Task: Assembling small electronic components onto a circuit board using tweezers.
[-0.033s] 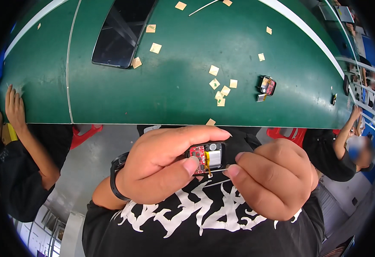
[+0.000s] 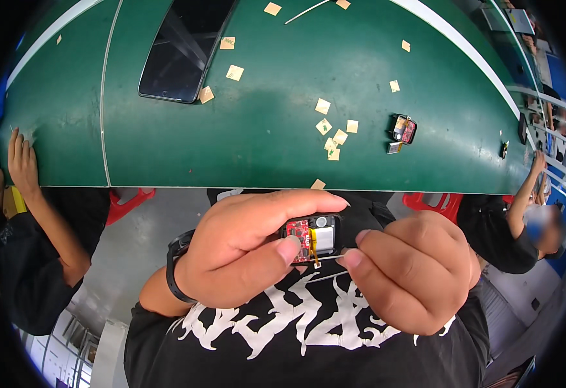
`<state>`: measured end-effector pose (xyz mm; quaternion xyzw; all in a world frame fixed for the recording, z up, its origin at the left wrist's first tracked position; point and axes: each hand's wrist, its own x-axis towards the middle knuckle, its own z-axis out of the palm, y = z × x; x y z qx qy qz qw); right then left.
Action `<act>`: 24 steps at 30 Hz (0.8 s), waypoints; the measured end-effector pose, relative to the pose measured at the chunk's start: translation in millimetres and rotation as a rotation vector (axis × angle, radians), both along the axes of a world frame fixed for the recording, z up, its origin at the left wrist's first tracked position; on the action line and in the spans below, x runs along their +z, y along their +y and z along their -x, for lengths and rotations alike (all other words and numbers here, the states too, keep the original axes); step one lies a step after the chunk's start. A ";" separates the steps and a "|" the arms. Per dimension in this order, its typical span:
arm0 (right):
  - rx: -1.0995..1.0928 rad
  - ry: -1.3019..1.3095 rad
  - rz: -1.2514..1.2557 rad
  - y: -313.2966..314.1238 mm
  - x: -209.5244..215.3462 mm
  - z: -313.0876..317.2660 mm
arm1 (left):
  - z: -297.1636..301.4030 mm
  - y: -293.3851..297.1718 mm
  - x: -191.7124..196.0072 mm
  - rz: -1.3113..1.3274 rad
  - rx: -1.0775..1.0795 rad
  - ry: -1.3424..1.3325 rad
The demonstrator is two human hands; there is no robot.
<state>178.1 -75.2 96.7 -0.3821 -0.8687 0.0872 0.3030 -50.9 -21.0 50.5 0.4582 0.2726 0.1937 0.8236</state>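
Observation:
My left hand (image 2: 250, 249) is closed round a small black device casing (image 2: 338, 227), held above my lap near the table's front edge. Inside the casing show a red circuit board (image 2: 298, 231), pressed by my left thumb, and a silver battery cell (image 2: 323, 240) with yellow tape. A thin strip with a white end (image 2: 317, 264) sticks out below the board. My right hand (image 2: 412, 271) pinches a thin metal tool (image 2: 329, 257), its tip beside that strip. A second thin metal line (image 2: 327, 278) runs below it; whether both belong to one tool I cannot tell.
On the green table (image 2: 166, 142) lie a large dark phone (image 2: 182, 55), several small beige squares (image 2: 323, 105), a thin white stick (image 2: 305, 11) and another opened black device (image 2: 404, 129) with its battery out. A person's hand (image 2: 23, 158) rests at left; another person sits at right.

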 end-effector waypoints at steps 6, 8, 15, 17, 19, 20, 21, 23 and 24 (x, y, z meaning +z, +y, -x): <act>-0.036 -0.094 -0.092 -4.2 3.8 -1.4 | 3.5 8.2 4.4 0.115 -0.077 0.001; -0.031 -0.113 -0.106 -3.6 2.7 -1.4 | 4.0 5.6 3.7 0.190 -0.049 -0.024; -0.047 -0.146 -0.070 -7.1 10.7 -0.1 | 1.4 4.9 4.3 0.160 -0.035 -0.002; -0.041 -0.154 -0.054 -8.0 11.0 -0.1 | 3.5 5.4 3.4 0.118 -0.050 0.009; -0.065 -0.159 -0.072 -8.7 10.6 -0.5 | 1.4 3.0 4.5 0.117 -0.026 0.001; -0.064 -0.158 -0.072 -8.7 10.1 -0.7 | 0.7 2.0 5.0 0.116 -0.002 -0.009; -0.064 -0.160 -0.074 -8.6 9.7 -0.8 | 0.4 2.2 5.2 0.116 -0.004 -0.010; -0.064 -0.163 -0.075 -8.3 10.2 -1.5 | 0.2 2.9 5.8 0.134 -0.010 0.000; -0.059 -0.163 -0.076 -8.1 9.9 -1.6 | 0.7 2.7 5.1 0.134 -0.008 0.001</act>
